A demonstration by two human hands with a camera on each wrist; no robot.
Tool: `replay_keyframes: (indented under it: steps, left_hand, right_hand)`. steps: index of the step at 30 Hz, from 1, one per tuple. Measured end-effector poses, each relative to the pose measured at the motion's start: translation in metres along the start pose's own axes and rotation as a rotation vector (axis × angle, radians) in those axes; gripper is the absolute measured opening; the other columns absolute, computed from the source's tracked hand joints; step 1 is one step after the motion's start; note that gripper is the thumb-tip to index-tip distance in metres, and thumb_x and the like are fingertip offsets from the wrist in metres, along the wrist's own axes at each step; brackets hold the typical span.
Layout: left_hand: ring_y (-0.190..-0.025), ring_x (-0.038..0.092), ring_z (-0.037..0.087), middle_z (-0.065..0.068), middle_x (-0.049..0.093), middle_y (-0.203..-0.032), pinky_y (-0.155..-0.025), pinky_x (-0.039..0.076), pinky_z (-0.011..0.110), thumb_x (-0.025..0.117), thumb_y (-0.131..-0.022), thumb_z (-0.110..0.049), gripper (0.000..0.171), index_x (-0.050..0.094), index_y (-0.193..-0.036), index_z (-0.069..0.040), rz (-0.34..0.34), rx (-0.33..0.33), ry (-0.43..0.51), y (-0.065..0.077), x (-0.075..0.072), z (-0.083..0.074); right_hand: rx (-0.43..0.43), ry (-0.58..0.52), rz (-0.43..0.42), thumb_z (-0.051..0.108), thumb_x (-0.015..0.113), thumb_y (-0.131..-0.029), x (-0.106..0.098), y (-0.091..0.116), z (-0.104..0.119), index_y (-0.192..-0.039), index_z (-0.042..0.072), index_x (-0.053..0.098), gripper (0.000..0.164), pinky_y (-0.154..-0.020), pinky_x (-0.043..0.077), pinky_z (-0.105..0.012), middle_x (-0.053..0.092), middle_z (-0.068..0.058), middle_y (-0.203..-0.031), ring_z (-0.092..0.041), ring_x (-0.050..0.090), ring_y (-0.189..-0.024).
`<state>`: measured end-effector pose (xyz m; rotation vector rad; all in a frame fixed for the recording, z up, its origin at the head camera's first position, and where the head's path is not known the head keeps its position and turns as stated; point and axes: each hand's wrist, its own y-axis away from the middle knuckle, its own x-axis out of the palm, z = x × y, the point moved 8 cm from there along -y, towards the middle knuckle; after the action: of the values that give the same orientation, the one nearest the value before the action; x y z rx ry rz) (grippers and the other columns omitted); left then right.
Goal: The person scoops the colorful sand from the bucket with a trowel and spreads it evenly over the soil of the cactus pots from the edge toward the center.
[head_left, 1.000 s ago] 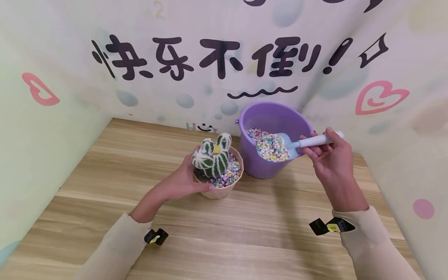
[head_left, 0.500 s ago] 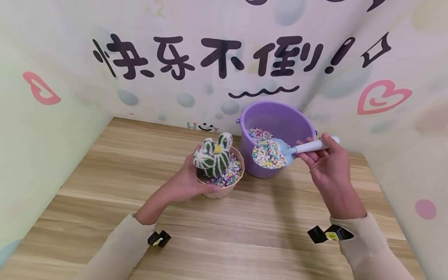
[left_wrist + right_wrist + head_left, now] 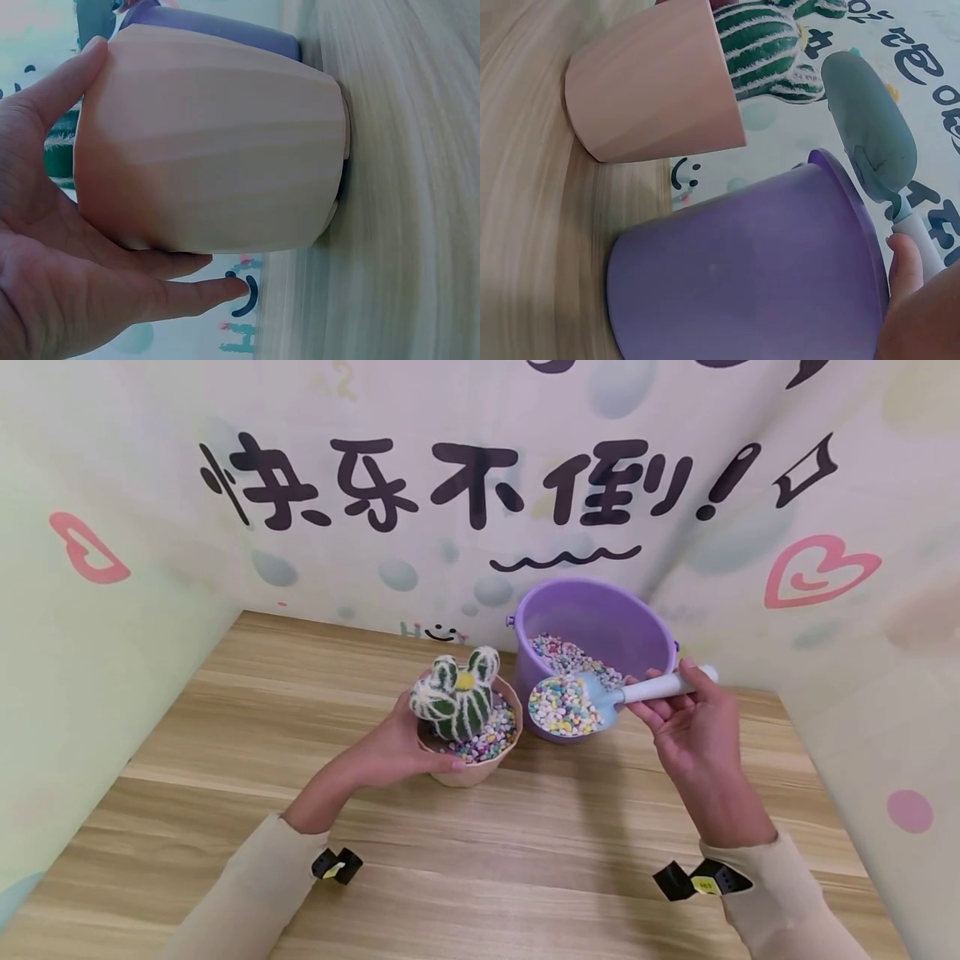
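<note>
My left hand (image 3: 393, 750) holds a pale pink flower pot (image 3: 467, 775) by its rim, with the thumb on the near side and the fingers on the far side. Inside the pot, a green-and-white striped toy cactus (image 3: 459, 714) stands among colourful pebbles (image 3: 497, 739). My right hand (image 3: 697, 739) grips the white handle of a light blue hand trowel (image 3: 609, 693). Heaped on its blade are pastel pebbles (image 3: 562, 706). In the right wrist view the trowel blade (image 3: 871, 124) hangs above the gap between the pot (image 3: 656, 90) and the bucket.
A purple bucket (image 3: 600, 610) with more small pebbles (image 3: 562, 653) in it stands right of the pot, near the back wall. The wooden table (image 3: 480, 860) runs up to printed cloth walls (image 3: 360, 560) at the back and sides.
My right hand has carried the loaded trowel left and slightly toward me, from over the bucket's opening to its front left rim, closer to the pot. My left hand stays at the pot.
</note>
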<state>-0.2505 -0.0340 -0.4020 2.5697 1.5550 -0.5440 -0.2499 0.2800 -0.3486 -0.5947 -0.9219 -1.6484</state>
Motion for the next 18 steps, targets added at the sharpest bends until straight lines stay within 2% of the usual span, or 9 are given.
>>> replay_keyframes:
  steps: [8,13,18]
  left_hand:
    - [-0.136,0.038,0.033,0.014,0.031,-0.151,-0.114,0.03,0.049,0.086,-0.073,-0.019,0.12,0.0,-0.157,-0.019,0.027,-0.017,0.02,0.003,-0.001,0.001]
    - [-0.136,0.039,0.033,0.013,0.032,-0.151,-0.114,0.031,0.048,0.087,-0.073,-0.02,0.118,0.004,-0.156,-0.018,0.042,-0.017,0.008,0.002,-0.002,0.003]
    - [-0.135,0.04,0.031,0.011,0.033,-0.15,-0.113,0.033,0.045,0.088,-0.071,-0.017,0.118,0.005,-0.156,-0.021,0.064,-0.023,0.045,0.0,-0.003,0.003]
  right_hand:
    - [-0.004,0.015,0.011,0.012,0.058,-0.097,-0.001,0.004,-0.007,-0.119,0.007,0.045,0.026,-0.077,0.054,-0.055,0.064,-0.02,-0.084,-0.043,0.07,-0.086]
    - [-0.011,0.033,0.015,0.012,0.058,-0.097,-0.002,0.007,-0.01,-0.119,0.005,0.047,0.026,-0.076,0.054,-0.054,0.066,-0.02,-0.082,-0.041,0.071,-0.083]
    - [-0.017,0.044,0.027,0.013,0.058,-0.098,-0.004,0.009,-0.012,-0.12,0.005,0.047,0.026,-0.078,0.054,-0.053,0.067,-0.019,-0.082,-0.04,0.071,-0.084]
